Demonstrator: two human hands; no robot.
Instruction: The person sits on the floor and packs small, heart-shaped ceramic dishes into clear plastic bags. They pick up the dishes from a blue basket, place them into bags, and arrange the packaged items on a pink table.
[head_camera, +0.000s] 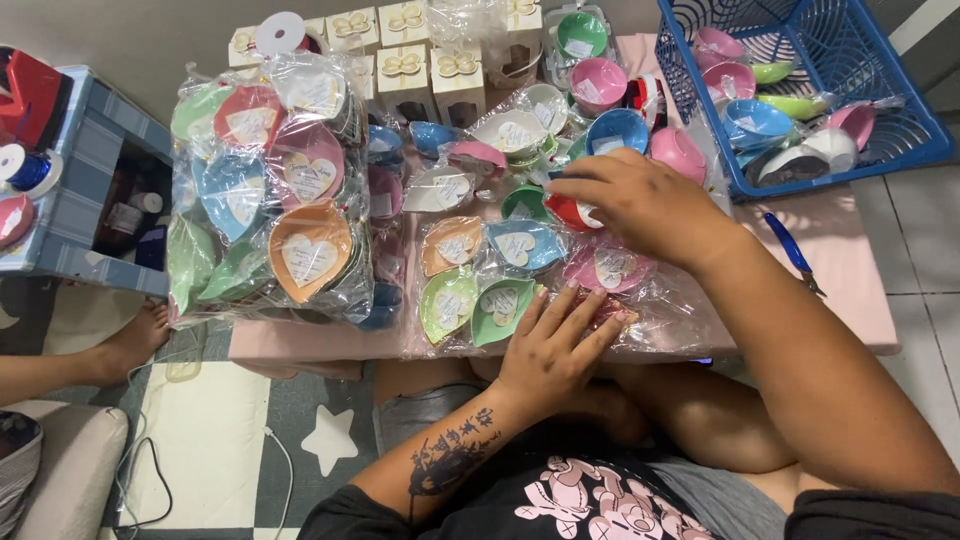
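Wrapped leaf-shaped dishes (520, 275) lie in clear film on the pink table (850, 270), directly under both hands. Left hand (555, 345) rests flat on the film, fingers spread, gripping nothing. Right hand (640, 205) curls over a red dish (572, 212); whether it is gripping the dish cannot be told. Each dish's long axis runs diagonally, tips pointing variously. A tall bagged stack (270, 190) crowds the left; a blue basket (800, 90) of bowls sits at the far right.
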